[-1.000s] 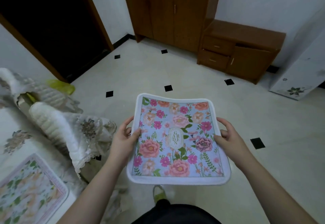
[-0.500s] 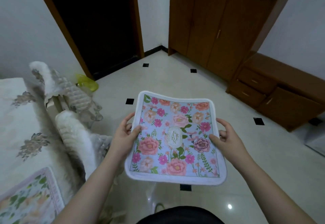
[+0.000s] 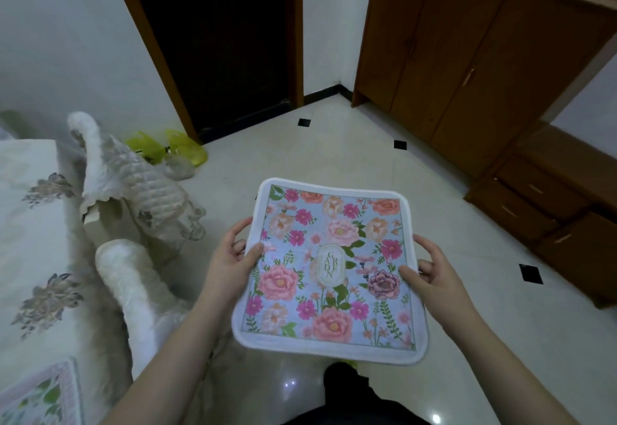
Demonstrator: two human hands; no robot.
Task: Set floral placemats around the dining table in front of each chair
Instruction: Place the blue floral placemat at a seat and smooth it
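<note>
A floral placemat [image 3: 329, 271] with a white border and pink flowers on light blue hangs flat in the air over the tiled floor. My left hand [image 3: 230, 257] grips its left edge, thumb on top. My right hand [image 3: 430, 277] grips its right edge the same way. At the left is the dining table [image 3: 30, 224] under a cream cloth with grey flower motifs. Another floral placemat [image 3: 43, 394] lies on the table's near corner. Two chairs with white covers, a far chair [image 3: 133, 184] and a near chair [image 3: 133, 287], stand along the table's right side.
A dark open doorway [image 3: 227, 40] is ahead, with yellow plastic bags [image 3: 180, 149] on the floor by it. A brown wooden wardrobe [image 3: 467, 57] and a low drawer unit [image 3: 551, 204] line the right wall. Cream floor tiles [image 3: 334, 151] stretch between them.
The view has swung left and forward: the doorway and wardrobe have come closer and more of the table shows. Both hands keep the same hold on the placemat.
</note>
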